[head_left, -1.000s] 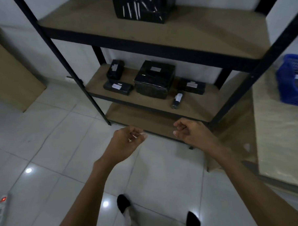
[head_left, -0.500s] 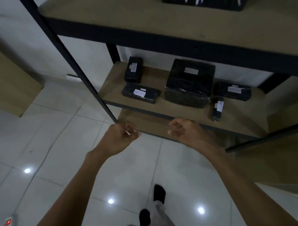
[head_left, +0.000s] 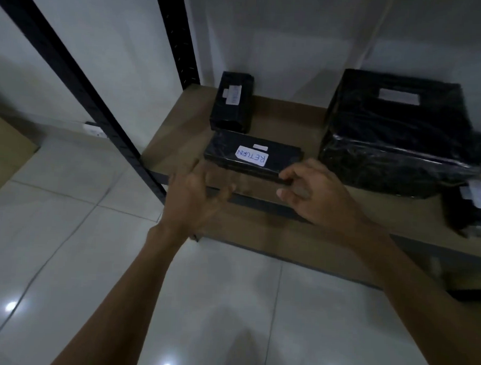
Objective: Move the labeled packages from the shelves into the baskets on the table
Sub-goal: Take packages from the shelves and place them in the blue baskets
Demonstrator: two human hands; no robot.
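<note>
Hands close in on the flat RETURN-labeled package (head_left: 252,158) lying near the shelf (head_left: 289,121) front-left corner. Right hand (head_left: 316,194) pinches narrowly at its near right end; left hand (head_left: 196,197) is spread wide, empty. Best to clamp both ends, then lift level.

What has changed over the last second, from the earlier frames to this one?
The person has closed in on the shelf. Both hands have reached forward to the RETURN package: the right hand touches its near right corner, and the left hand, blurred, opens near its left end. It is not lifted. The packages sit where they were.
</note>
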